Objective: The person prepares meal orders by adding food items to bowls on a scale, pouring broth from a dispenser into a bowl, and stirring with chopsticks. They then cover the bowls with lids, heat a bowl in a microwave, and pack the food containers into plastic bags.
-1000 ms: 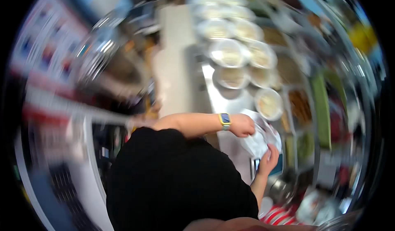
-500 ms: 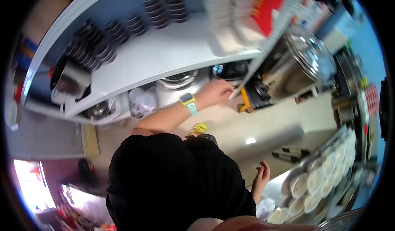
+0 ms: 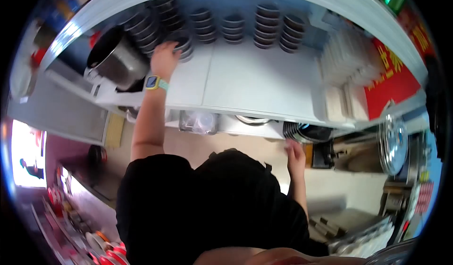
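My left hand (image 3: 165, 59), with a yellow-cased watch (image 3: 152, 82) on a pale green strap at the wrist, reaches onto the white shelf (image 3: 255, 83). Its fingers are slightly apart at the near side of a short stack of dark bowls (image 3: 183, 48). They overlap the rims in view; whether they touch is unclear. A tall steel pot (image 3: 123, 64) stands to the left of this hand. Lower down, my right hand (image 3: 295, 156) is raised near the lower shelf's front edge, close to dark round pans or plates (image 3: 306, 132). Its fingers are loosely bent, somewhat blurred, with nothing visible in them.
More bowl stacks (image 3: 267, 26) line the back of the shelf. White containers (image 3: 347, 62) are piled at the right by a red sign (image 3: 394, 83). Beneath are a clear plastic-wrapped bundle (image 3: 200, 122) and, far right, a large lidded vessel (image 3: 394, 147).
My left hand has moved from low beside the lower shelf up to the bowls at the left. My right hand has risen toward the shelf edge. The view has turned left.
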Action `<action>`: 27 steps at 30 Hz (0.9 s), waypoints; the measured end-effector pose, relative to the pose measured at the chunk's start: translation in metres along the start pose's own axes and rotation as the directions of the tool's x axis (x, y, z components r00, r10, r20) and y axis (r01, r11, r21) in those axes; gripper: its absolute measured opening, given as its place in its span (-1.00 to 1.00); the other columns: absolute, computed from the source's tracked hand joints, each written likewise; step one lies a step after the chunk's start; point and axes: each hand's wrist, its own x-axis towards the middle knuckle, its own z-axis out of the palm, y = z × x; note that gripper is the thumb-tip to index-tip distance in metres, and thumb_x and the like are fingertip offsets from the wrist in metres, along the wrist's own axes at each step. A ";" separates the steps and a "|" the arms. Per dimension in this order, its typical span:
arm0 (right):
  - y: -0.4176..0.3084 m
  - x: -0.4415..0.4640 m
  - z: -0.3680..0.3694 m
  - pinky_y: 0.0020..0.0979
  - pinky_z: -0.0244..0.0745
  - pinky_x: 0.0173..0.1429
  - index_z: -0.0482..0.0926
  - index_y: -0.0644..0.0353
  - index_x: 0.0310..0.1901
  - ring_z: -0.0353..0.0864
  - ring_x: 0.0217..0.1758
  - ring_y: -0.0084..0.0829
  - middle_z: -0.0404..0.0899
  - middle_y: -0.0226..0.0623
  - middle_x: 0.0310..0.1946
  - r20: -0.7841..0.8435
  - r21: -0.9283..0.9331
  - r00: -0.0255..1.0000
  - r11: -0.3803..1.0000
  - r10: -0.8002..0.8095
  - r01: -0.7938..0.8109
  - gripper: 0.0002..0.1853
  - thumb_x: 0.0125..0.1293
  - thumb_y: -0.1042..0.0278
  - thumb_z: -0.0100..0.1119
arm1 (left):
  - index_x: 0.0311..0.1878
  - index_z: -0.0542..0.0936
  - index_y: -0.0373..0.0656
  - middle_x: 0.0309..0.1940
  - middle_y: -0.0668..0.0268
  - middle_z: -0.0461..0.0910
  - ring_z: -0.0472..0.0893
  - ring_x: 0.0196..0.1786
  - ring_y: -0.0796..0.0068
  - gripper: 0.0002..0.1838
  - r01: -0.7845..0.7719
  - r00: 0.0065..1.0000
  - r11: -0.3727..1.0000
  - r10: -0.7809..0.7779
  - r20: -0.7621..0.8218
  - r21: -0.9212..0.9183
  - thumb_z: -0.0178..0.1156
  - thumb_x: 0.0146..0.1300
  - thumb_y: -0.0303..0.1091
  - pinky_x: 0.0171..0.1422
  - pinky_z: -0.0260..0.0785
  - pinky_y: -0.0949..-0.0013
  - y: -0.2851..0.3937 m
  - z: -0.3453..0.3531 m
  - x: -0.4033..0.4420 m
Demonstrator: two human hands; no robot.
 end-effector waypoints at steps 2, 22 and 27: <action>-0.008 0.031 0.013 -0.47 0.47 0.08 0.51 0.20 0.08 0.53 0.00 -0.52 0.54 -0.32 0.02 -0.138 0.209 0.986 0.976 0.096 -0.065 -0.74 0.47 0.30 -0.01 | 0.02 0.61 -0.05 -0.02 0.17 0.60 0.55 0.04 0.07 -0.68 -0.028 0.990 1.000 0.027 0.137 0.003 0.22 0.17 -0.29 0.17 0.40 0.14 -0.008 0.022 0.005; -0.035 0.166 -0.201 -0.40 0.49 -0.34 0.48 0.27 -0.15 0.43 -0.43 -0.46 0.42 -0.34 -0.42 -0.708 0.456 0.604 0.890 0.366 -0.005 -0.44 0.24 -0.19 0.21 | -0.21 0.65 -0.16 -0.19 0.26 0.63 0.57 -0.04 0.20 -0.80 -0.371 0.810 0.687 0.568 0.145 -0.625 0.22 0.06 -0.58 0.12 0.39 0.19 0.164 0.051 -0.064; -0.058 0.144 -0.178 -0.49 0.36 -0.46 0.56 0.17 -0.11 0.36 -0.57 -0.53 0.29 -0.46 -0.59 -0.525 0.274 0.768 0.927 0.368 -0.257 -0.44 0.18 -0.23 0.26 | -0.21 0.62 -0.16 -0.18 0.27 0.59 0.54 0.01 0.23 -0.81 -0.405 0.779 0.610 0.620 0.092 -0.681 0.12 0.10 -0.49 0.11 0.42 0.16 0.186 0.089 -0.087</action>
